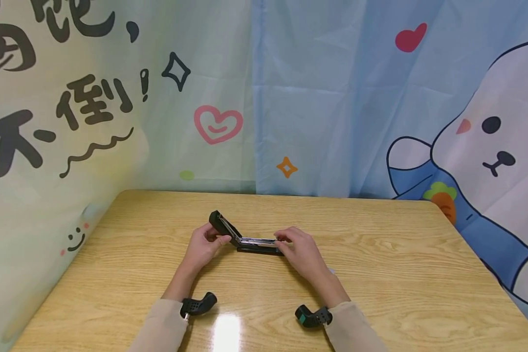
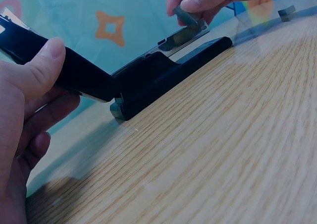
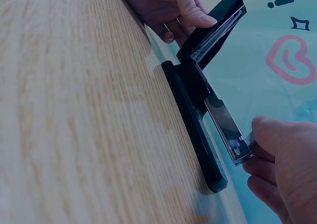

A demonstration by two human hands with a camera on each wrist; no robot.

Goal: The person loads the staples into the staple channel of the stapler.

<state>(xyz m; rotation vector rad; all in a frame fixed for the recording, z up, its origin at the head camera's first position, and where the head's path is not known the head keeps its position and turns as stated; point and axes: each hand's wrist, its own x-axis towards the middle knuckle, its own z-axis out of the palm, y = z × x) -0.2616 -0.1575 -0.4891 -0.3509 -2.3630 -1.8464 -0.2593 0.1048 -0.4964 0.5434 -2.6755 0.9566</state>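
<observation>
A black stapler [image 1: 259, 250] lies on the table with its top cover [image 3: 220, 28] swung far up, baring the metal magazine [image 3: 225, 122]. My left hand [image 1: 202, 247] grips the raised cover, thumb on one side and fingers on the other. At the magazine's front end, my right hand [image 1: 298, 248] pinches a small grey strip of staples [image 2: 185, 16] between thumb and fingers. In the right wrist view the strip is mostly covered by the thumb, and the fingertips are right at the magazine's tip.
Another small grey block [image 2: 286, 13], like a staple strip, lies on the wooden table [image 1: 378, 274] beyond the stapler in the left wrist view. A printed curtain [image 1: 308, 98] hangs behind the table's back edge.
</observation>
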